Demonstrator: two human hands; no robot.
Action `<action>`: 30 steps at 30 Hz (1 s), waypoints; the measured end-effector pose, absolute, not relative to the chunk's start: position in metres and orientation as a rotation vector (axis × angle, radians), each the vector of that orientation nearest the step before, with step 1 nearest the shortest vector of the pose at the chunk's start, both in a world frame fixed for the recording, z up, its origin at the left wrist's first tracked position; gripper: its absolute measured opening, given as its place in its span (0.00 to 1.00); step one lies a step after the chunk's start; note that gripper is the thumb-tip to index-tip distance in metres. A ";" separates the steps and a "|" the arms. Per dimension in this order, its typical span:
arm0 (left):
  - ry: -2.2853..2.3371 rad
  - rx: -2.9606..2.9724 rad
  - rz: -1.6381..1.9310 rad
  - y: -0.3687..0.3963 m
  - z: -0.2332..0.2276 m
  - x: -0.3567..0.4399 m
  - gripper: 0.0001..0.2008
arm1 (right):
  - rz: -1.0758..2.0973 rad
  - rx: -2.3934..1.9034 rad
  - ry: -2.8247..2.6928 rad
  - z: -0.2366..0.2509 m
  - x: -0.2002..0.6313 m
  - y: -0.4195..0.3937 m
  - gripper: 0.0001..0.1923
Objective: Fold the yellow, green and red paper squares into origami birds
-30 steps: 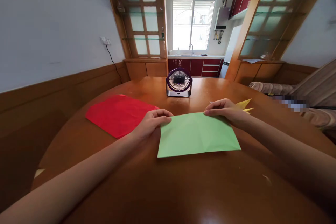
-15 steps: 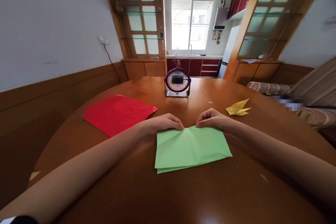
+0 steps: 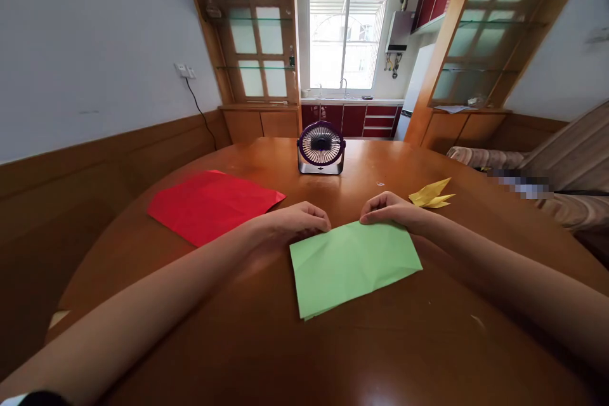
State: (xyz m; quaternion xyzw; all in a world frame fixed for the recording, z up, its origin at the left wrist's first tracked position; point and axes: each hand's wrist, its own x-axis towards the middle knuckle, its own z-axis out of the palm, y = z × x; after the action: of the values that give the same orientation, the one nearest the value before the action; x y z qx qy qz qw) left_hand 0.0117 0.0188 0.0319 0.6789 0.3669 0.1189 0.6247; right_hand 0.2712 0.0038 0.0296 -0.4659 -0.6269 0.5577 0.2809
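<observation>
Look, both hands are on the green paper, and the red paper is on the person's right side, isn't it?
Not quite. The head view shows the left hand and right hand on the green paper, but the red paper lies on the person's left side.

both forearms are bare, sleeveless (a dark band edged white at the left arm's lower end).

1. The folded paper (image 3: 354, 262) lay on the worktop (image 3: 266, 355), in the middle.
2. A flat sheet (image 3: 212, 205) lay to its left.
3. A paper bird (image 3: 431, 195) sat to its right.
4. The fan (image 3: 321, 148) stood behind.
</observation>
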 end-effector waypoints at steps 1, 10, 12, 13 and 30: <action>0.851 1.589 0.272 0.020 0.033 0.008 0.10 | 1.490 -1.262 -1.675 0.029 0.275 0.007 0.11; 0.900 1.590 0.390 0.019 0.025 -0.015 0.20 | 1.426 -1.344 -1.644 0.027 0.290 0.018 0.13; 0.910 1.591 0.411 0.018 0.023 -0.013 0.21 | 1.380 -1.342 -1.710 0.024 0.291 0.019 0.14; 0.924 1.597 0.416 0.018 0.022 -0.013 0.21 | 1.339 -1.339 -1.760 0.022 0.291 0.020 0.15; 1.155 2.504 0.605 -0.010 0.008 -0.010 0.13 | 0.138 -1.120 -2.654 -0.002 0.241 -0.033 0.29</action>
State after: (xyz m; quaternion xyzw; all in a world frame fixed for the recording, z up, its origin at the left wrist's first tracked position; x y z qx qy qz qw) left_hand -0.0096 -0.0101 0.0078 0.8756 0.4041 0.2118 0.1586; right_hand 0.2406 -0.0334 -0.0025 -0.3850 -0.9127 0.0474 0.1286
